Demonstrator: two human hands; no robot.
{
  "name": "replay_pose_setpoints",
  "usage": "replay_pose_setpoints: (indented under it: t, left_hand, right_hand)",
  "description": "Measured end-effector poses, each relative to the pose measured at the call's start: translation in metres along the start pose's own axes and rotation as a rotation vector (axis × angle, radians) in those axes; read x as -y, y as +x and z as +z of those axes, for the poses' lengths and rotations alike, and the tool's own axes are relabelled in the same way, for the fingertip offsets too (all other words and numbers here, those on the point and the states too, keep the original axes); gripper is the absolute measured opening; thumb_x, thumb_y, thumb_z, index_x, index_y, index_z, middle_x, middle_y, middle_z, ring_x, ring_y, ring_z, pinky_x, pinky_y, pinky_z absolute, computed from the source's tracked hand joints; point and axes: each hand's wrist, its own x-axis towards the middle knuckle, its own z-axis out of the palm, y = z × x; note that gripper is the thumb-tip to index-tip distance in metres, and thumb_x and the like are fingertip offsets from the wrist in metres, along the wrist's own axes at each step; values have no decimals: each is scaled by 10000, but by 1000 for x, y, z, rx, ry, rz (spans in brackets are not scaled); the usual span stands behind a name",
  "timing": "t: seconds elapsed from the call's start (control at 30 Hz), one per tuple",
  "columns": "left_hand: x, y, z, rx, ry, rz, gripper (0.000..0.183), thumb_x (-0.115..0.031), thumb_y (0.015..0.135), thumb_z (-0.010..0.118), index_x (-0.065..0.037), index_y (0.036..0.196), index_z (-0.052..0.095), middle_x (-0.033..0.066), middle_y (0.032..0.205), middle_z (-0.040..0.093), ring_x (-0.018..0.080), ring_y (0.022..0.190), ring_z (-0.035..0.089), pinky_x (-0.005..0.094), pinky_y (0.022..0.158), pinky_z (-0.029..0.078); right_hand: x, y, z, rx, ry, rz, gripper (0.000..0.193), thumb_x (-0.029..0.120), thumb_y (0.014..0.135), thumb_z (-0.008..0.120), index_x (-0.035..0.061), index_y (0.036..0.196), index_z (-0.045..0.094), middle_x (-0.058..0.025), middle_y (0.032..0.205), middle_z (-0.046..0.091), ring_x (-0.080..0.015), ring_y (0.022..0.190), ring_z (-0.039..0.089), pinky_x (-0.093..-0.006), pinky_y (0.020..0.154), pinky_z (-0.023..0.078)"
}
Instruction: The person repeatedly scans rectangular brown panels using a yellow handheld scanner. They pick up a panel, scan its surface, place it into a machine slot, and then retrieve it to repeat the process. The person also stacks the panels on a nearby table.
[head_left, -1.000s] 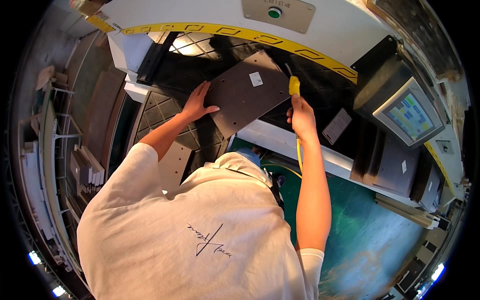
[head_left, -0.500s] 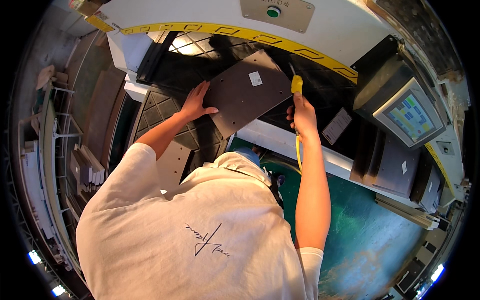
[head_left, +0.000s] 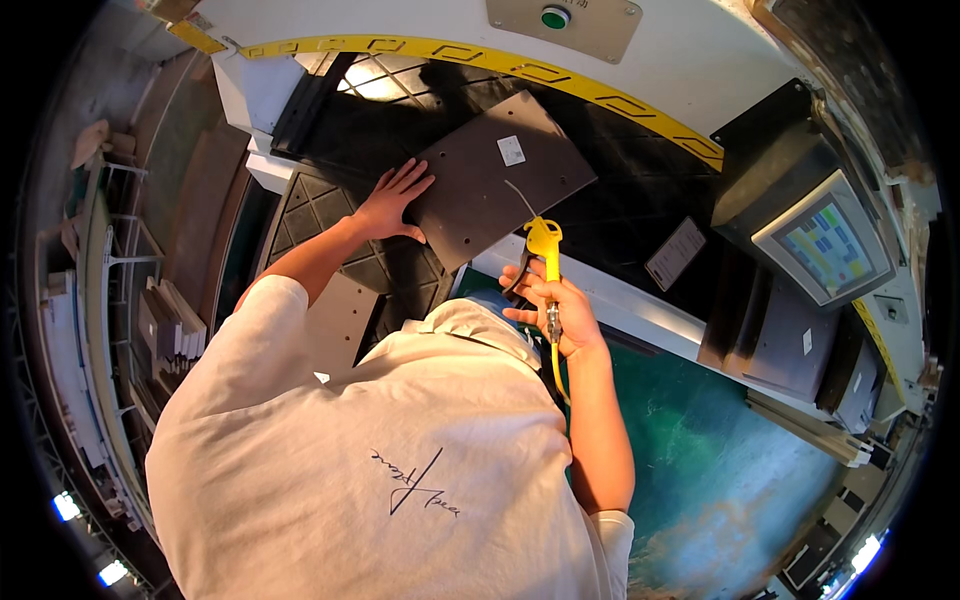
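Observation:
A dark brown panel (head_left: pixel 490 180) with several drilled holes and a white label (head_left: pixel 511 151) lies at an angle on the black machine bed. My left hand (head_left: pixel 391 203) rests at its left edge, with the fingers spread and the fingertips on the panel. In my right hand (head_left: pixel 562 308) is a yellow air blow gun (head_left: pixel 543 240). Its thin, bent metal nozzle points up and left over the panel's near right part. A yellow hose (head_left: pixel 559 372) runs from the gun's metal fitting down beside my forearm.
A touch screen (head_left: pixel 825 238) juts out at the right. Beyond the bed stands a white machine cover with a yellow strip (head_left: pixel 560 75) and a green button (head_left: pixel 554 17). A labelled card (head_left: pixel 675 252) lies right of my hand. Panels are stacked at the left (head_left: pixel 175 320) and right (head_left: pixel 790 335).
My right hand has come left and nearer to me, turning the blow gun so its nozzle now reaches over the panel. The panel and my left hand have stayed nearly in place.

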Motion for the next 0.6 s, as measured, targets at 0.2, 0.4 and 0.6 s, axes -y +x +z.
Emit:
replay_pose_setpoints:
  t: [0.2,0.4,0.6]
  left_hand:
    - [-38,10,14,-113,15,-300,1076,-638,796,781,-72,1614,372,133,1735,240,343,1610,180,604,1215,295]
    - [-109,21,50,-435,-90,-166,686,-383,902,765,14,1429,577,235,1517,536,438,1387,483,504,1151,427]
    - [-82,45,60,-431,-144,-682,1156,-664,786,803,-55,1621,287,401,1627,224,559,1531,199,627,1235,208]
  right_hand:
    - [-17,-17,-1,-16,42,15,548,94,1008,532,-17,1528,399,-231,1374,629,-334,1255,642,-455,804,646]
    - [-16,-29,-8,-134,17,-16,534,92,1003,539,4,1518,430,-193,1351,658,-316,1232,660,-410,737,650]
    - [-24,-36,-17,-101,27,-7,561,89,995,534,-1,1535,410,-198,1377,642,-314,1255,650,-397,726,654]
